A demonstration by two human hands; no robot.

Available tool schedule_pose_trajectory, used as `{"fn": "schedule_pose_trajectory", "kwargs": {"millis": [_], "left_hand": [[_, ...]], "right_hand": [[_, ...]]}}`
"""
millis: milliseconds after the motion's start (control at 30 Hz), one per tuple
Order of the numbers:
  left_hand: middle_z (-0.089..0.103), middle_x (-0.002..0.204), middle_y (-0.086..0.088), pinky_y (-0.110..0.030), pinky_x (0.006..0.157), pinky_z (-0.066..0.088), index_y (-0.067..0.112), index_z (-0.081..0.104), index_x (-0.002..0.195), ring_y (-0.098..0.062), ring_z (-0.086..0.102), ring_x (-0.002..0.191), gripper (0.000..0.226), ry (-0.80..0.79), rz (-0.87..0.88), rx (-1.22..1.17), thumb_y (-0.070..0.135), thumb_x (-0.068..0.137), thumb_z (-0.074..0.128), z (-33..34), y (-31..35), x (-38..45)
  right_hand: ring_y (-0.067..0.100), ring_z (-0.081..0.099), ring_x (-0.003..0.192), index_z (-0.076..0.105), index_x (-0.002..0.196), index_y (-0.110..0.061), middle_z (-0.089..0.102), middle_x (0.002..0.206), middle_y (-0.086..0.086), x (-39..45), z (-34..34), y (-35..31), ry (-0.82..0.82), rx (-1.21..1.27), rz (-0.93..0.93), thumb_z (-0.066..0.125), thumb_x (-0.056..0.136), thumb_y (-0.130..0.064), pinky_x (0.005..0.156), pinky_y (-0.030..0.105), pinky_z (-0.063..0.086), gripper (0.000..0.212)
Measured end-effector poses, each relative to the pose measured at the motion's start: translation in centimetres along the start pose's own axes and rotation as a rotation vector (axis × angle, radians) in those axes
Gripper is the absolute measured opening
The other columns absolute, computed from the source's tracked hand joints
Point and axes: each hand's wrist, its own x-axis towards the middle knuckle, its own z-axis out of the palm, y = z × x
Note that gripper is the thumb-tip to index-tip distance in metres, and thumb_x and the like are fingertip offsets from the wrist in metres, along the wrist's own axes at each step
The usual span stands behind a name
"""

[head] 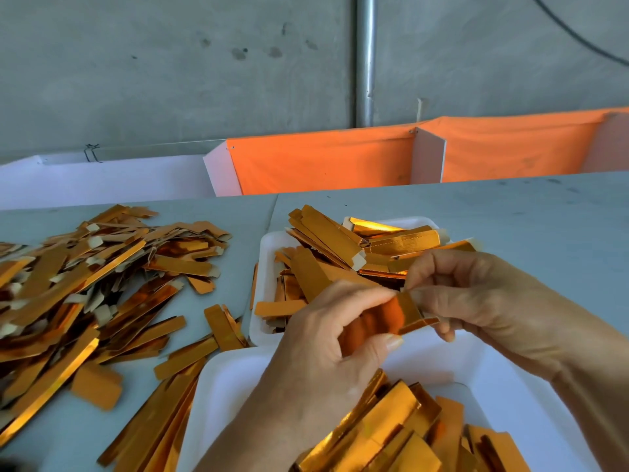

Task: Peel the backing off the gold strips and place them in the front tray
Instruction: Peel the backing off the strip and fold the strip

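Observation:
Both my hands hold one short gold strip (413,310) above the gap between two white trays. My left hand (326,338) grips its left part, fingers curled round it. My right hand (476,298) pinches the strip's upper right end between thumb and fingertips. The front tray (218,396), nearest me, holds several shiny gold strips (384,430). The back tray (269,267) is heaped with more gold strips (326,253), some showing pale tabs at their ends.
A large loose pile of gold strips and pale backing pieces (85,287) covers the grey table at the left. Orange cloth bins (323,161) stand behind the table, with a metal pole (366,59) against the concrete wall.

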Motion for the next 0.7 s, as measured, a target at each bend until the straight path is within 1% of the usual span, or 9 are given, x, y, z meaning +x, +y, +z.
{"fn": "schedule_pose_trajectory", "kwargs": {"millis": [67,167,233,300,333,467,533,600,700], "left_hand": [[0.056,0.114,0.025,-0.015,0.090,0.046,0.046,0.057,0.115,0.003,0.052,0.113,0.035,0.036,-0.018,-0.029,0.042,0.080,0.060,-0.1,-0.2,0.1],[0.059,0.112,0.023,-0.013,0.088,0.045,0.046,0.059,0.112,0.001,0.055,0.111,0.034,0.086,-0.020,-0.081,0.040,0.079,0.062,-0.3,-0.3,0.1],[0.060,0.111,0.022,-0.012,0.087,0.045,0.044,0.060,0.112,-0.001,0.056,0.110,0.032,0.092,-0.017,-0.101,0.037,0.080,0.062,-0.3,-0.3,0.2],[0.061,0.111,0.020,-0.011,0.086,0.045,0.042,0.061,0.113,-0.003,0.057,0.110,0.032,0.093,-0.005,-0.124,0.034,0.082,0.063,-0.3,-0.4,0.2],[0.061,0.111,0.019,-0.011,0.086,0.045,0.042,0.061,0.113,-0.003,0.057,0.110,0.032,0.090,0.001,-0.129,0.034,0.082,0.063,-0.3,-0.4,0.2],[0.060,0.113,0.021,-0.010,0.086,0.043,0.046,0.058,0.114,-0.002,0.055,0.111,0.034,0.083,0.011,-0.079,0.042,0.081,0.062,-0.3,-0.3,0.2],[0.059,0.113,0.022,-0.009,0.085,0.043,0.044,0.060,0.113,-0.002,0.054,0.112,0.032,0.090,0.019,-0.051,0.038,0.082,0.063,-0.3,-0.3,0.1],[0.058,0.113,0.024,-0.006,0.084,0.043,0.043,0.060,0.115,0.001,0.053,0.113,0.034,0.084,0.032,-0.011,0.036,0.082,0.063,-0.2,-0.3,0.1],[0.054,0.115,0.027,-0.007,0.085,0.043,0.042,0.058,0.119,0.004,0.049,0.114,0.037,0.054,0.033,0.065,0.038,0.082,0.060,-0.2,-0.3,0.0]], "right_hand": [[0.011,0.051,0.050,0.069,0.070,-0.019,0.055,0.060,0.006,0.0,0.3,0.2,0.019,0.060,-0.047,0.083,0.068,-0.019,0.052,0.018,0.046,0.014],[0.012,0.057,0.055,0.069,0.077,-0.017,0.057,0.067,0.003,-0.1,0.2,0.3,-0.057,0.247,-0.076,0.074,0.070,-0.020,0.055,0.020,0.050,0.010],[0.014,0.060,0.062,0.070,0.083,-0.013,0.060,0.072,0.006,-0.2,-0.3,0.3,-0.145,0.275,-0.069,0.080,0.074,-0.023,0.059,0.022,0.053,0.017],[0.016,0.062,0.067,0.070,0.088,-0.012,0.063,0.075,0.010,-0.3,-0.7,0.3,-0.191,0.258,-0.064,0.084,0.067,-0.031,0.063,0.023,0.053,0.032],[0.017,0.062,0.067,0.070,0.088,-0.012,0.063,0.075,0.011,-0.3,-0.7,0.3,-0.185,0.236,-0.065,0.085,0.066,-0.031,0.064,0.023,0.053,0.033],[0.015,0.061,0.060,0.070,0.078,-0.014,0.063,0.067,0.009,-0.3,-0.3,0.1,-0.121,0.178,-0.074,0.077,0.074,-0.016,0.059,0.022,0.052,0.008],[0.015,0.058,0.056,0.069,0.076,-0.015,0.060,0.064,0.008,-0.3,-0.1,0.0,-0.113,0.177,-0.052,0.075,0.075,-0.012,0.056,0.021,0.050,0.007],[0.014,0.054,0.051,0.066,0.075,-0.018,0.056,0.060,0.007,-0.4,0.1,-0.2,-0.098,0.112,-0.037,0.076,0.076,-0.009,0.053,0.019,0.047,0.014],[0.012,0.048,0.048,0.058,0.071,-0.018,0.052,0.052,0.003,-0.2,0.4,0.0,-0.046,-0.038,-0.045,0.064,0.068,-0.011,0.051,0.015,0.042,0.010]]}}
